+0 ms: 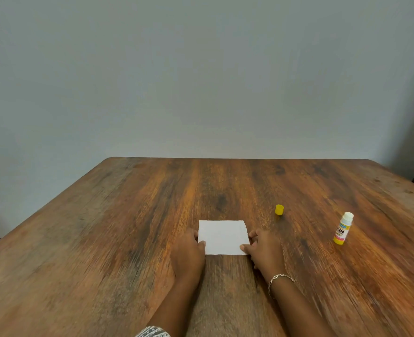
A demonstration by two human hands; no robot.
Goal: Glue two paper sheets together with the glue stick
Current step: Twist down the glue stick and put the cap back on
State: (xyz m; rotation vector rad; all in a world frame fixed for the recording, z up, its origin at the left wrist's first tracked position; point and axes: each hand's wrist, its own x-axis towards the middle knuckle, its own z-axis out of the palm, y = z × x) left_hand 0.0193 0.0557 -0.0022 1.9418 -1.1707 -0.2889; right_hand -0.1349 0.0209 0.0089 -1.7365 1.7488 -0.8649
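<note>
Left hand (189, 249) sits at the left short edge of the white rectangular paper sheet (221, 237). Its thumb tip is on the near-left corner and its fingers are bent along that edge; can't tell whether it's pinching or just pressing. The paper lies flat on the brown wood-grain table (103, 239), long axis running left-right, squarely between both hands. My read is that the next move is squaring or pressing down, and it depends on the two hands working opposite short edges. Right hand (264, 251) mirrors the left at the paper's right edge, thumb tip on the near-right corner; again can't tell pinch from press. The small yellow plastic cap (279, 209) stands beyond and right of the paper, near it. The white-and-yellow glue stick (343, 228) stands upright and uncapped, well right of the paper, so the right hand is clearly nearer for any pickup or recap. Hard to make out:
- Only one white rectangle shows. The small step at the paper's far-right corner may be a second sheet underneath, not certain.
- No glue is visible.
- Fingertips are motion-blurred.
</note>
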